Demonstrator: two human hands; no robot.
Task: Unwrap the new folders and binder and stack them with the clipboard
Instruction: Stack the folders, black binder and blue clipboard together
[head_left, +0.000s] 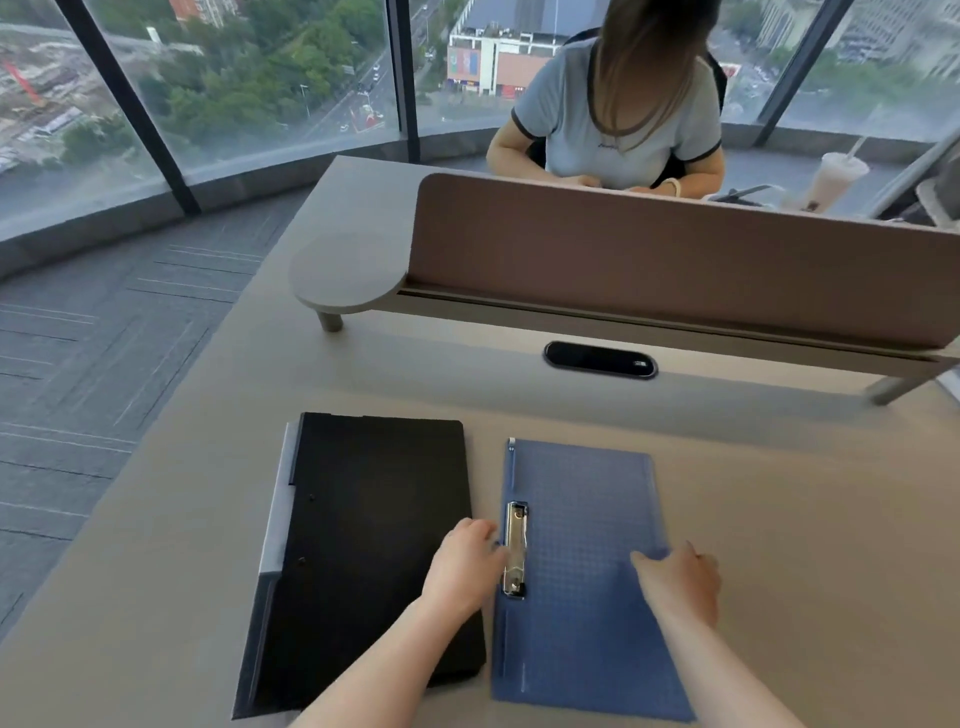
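two bare forearms reach in from the bench's (779, 493) near edge. left hand (465, 564) fingers pinch the blue clipboard's (587, 571) clip-side edge; right hand (683, 579) presses its opposite edge. likely thin, stiff, light, slippery. black binder (374, 545) lies just beside.

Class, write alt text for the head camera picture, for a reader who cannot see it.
A person's two hands rest on a blue clipboard lying flat on a beige desk: the left hand by its metal clip, the right hand at its right edge. A black binder lies to the left, and another person sits beyond a divider.
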